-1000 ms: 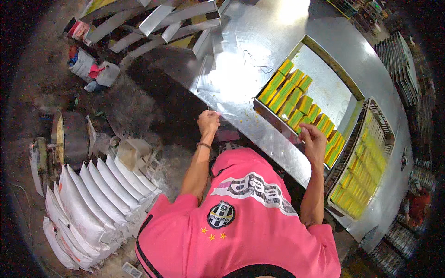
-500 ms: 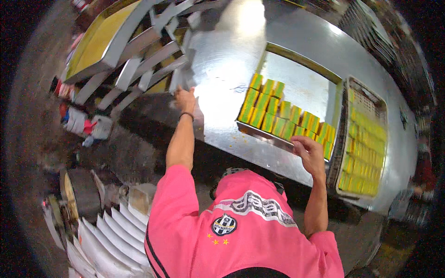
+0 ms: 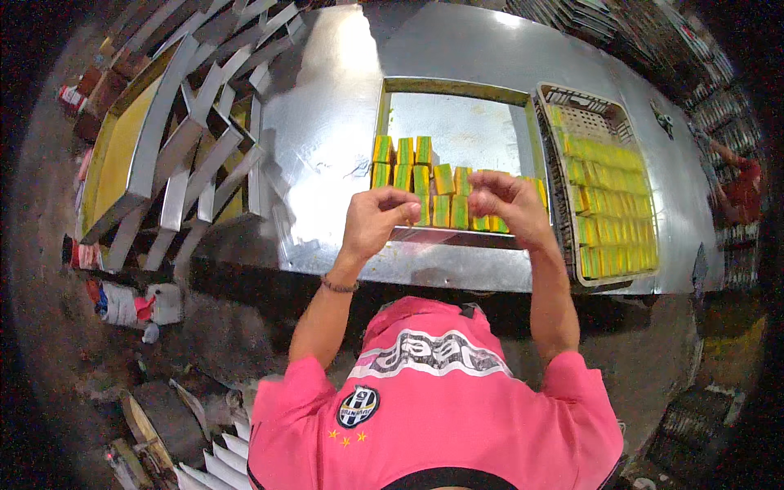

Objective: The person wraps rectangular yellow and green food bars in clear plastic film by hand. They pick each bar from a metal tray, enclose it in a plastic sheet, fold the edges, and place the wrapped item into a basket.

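My left hand is over the near left part of a metal tray, its fingers curled and thumb tip close to the index finger. Facing it across a short gap is my right hand, with fingers bent toward the thumb. Whatever the fingertips pinch, if anything, is too thin or small to make out. Beneath and between the hands stand rows of green-and-yellow layered cake pieces, filling the near part of the tray. My right hand covers some of them.
A plastic crate filled with similar pieces stands right of the tray on the metal table. Empty-looking metal frames lean stacked at the left, beside a yellow-bottomed tray. White sheets stand at lower left.
My left hand has come from the metal frames at the left to the tray. My right hand has lifted off the tray's near edge. The view has turned and shifted.
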Motion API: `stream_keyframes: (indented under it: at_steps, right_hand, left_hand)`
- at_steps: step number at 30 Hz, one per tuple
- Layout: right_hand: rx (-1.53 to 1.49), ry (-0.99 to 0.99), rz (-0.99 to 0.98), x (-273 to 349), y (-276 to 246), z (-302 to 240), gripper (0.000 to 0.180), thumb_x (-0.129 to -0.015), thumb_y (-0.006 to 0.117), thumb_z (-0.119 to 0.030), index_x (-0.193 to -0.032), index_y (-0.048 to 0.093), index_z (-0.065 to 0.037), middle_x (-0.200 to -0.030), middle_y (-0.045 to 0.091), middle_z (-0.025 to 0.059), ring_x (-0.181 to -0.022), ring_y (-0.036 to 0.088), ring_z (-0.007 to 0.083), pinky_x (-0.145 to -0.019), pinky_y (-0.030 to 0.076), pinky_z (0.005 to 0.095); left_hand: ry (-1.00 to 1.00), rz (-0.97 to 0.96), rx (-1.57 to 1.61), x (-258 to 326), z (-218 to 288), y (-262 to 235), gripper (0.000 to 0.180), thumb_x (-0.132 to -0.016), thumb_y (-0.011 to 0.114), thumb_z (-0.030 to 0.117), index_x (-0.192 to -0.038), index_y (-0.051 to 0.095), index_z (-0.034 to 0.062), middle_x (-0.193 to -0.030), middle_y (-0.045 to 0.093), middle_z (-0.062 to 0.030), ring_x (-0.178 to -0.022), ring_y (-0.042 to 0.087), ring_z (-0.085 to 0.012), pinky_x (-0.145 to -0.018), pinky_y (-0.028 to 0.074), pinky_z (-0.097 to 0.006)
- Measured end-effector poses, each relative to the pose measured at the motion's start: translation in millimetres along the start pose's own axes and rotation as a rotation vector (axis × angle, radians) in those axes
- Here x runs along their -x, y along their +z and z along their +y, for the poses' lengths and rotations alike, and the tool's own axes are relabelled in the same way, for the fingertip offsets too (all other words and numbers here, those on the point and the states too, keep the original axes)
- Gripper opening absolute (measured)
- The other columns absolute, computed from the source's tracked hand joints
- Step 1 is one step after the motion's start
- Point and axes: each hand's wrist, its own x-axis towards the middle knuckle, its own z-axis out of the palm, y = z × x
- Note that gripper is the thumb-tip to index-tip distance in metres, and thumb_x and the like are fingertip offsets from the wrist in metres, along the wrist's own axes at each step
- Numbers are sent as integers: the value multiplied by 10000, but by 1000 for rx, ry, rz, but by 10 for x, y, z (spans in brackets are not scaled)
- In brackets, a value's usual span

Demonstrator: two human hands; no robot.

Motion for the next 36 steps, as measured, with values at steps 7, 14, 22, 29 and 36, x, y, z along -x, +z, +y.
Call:
stream_keyframes:
  at_steps: [7,14,22,29,36]
  right_hand:
    - [398,-102,153,131,283,115,106,-914,747,-127,-929,774,-26,-743,712,59,-673,655,133,-625,519,311]
    - [696,-548,67,182,387,142,122,-854,791,-149,-902,743,-48,-814,700,116,-691,677,286,-618,520,383]
    - [818,-575,-5,270,269,250,121,-836,755,-211,-936,718,-153,-827,699,96,-797,702,301,-670,511,444]
    - [897,-1020,100,223,246,145,137,-768,671,-158,-901,694,-136,-893,615,19,-919,611,253,-827,462,423]
    - [1124,-1056,-191,156,238,184,130,-897,602,-188,-1022,638,-181,-856,668,-13,-878,652,183,-895,445,475]
  left_hand:
    - [69,-125,-45,230,259,176,207,-885,794,115,-1040,757,-17,-913,771,-77,-823,707,-128,-762,573,-277]
    - [35,-87,-70,154,74,309,130,-892,798,76,-968,758,-23,-801,739,-52,-685,646,-81,-616,516,-230]
    - [-75,-82,126,272,-71,480,137,-896,786,37,-955,664,20,-706,653,3,-597,591,-68,-550,479,-219]
    - [-43,-119,125,316,-16,462,79,-962,707,49,-1026,670,22,-808,689,-38,-672,628,-85,-597,508,-239]
    - [-211,-168,-259,158,104,376,69,-905,691,-26,-970,675,-13,-794,691,-50,-717,669,-97,-606,535,-274]
